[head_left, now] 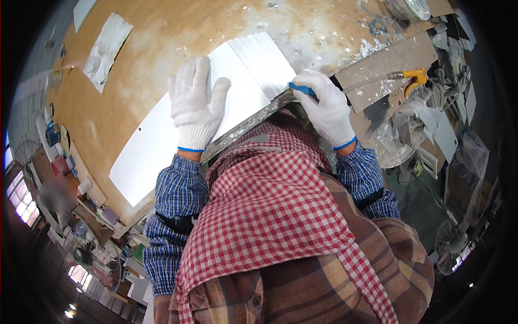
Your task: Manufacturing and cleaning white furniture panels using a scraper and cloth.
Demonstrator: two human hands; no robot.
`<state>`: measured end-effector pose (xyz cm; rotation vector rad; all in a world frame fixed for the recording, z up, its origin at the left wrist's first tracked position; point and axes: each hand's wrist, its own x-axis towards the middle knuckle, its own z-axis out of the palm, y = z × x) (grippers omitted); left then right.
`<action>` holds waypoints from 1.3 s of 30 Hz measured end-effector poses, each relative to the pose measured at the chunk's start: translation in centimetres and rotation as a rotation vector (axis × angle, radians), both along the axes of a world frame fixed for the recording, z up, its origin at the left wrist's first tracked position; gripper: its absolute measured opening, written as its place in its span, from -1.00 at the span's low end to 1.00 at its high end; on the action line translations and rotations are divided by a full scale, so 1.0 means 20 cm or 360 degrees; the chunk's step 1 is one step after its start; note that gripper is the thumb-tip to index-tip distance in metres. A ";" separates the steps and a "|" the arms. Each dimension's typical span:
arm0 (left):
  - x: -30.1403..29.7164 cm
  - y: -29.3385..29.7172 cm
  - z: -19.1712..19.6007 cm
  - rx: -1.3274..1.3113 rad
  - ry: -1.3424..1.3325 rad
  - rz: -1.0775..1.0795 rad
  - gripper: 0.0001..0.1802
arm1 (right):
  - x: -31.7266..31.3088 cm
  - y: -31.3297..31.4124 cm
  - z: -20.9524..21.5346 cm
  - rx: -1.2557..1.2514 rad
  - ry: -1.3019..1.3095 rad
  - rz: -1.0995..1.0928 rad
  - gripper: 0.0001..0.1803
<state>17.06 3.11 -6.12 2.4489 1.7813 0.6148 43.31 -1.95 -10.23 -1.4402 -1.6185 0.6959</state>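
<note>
A long white sheet [148, 146] lies on the wooden table along its near edge. At its right end several white strips or sheet edges [263, 59] lie fanned and overlapping. My left hand [197, 102], in a white knit glove with a blue cuff edge, rests flat on the sheet with its fingers apart. My right hand [326, 105], gloved the same way, is closed at the table edge by the right end of the sheets. Its thumb and fingers pinch a slim blue tool [302, 88]; the tool's working end is not clear to see.
A yellow air blow gun [414, 79] on a hose lies to the right, over a brown board [388, 70]. Paper scraps and plastic [426, 121] pile up there. A crumpled white sheet [108, 51] lies at the far left of the table [156, 38]. Fans [450, 243] stand on both sides.
</note>
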 end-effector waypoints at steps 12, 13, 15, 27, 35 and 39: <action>-0.02 0.00 -0.03 0.0131 0.0013 -0.0087 -0.42 | 0.02 0.01 0.04 -0.0032 -0.0026 0.0052 -0.71; -0.02 0.00 -0.03 0.0117 0.0004 -0.0083 -0.42 | 0.02 0.01 0.04 -0.0025 0.0002 0.0038 -0.71; -0.01 0.00 -0.01 0.0104 -0.0008 -0.0082 -0.42 | 0.02 0.02 0.04 -0.0039 0.0017 0.0074 -0.72; 0.00 -0.01 0.01 0.0011 -0.0024 -0.0035 -0.41 | 0.05 0.04 0.08 -0.0150 -0.0072 0.0182 -0.74; 0.01 0.01 -0.02 0.0088 -0.0057 -0.0074 -0.43 | 0.10 0.06 0.09 -0.0238 -0.0121 0.0236 -0.81; 0.05 0.03 -0.01 0.0055 -0.0071 -0.0050 -0.45 | 0.11 0.08 0.06 -0.0239 -0.0008 0.0160 -0.78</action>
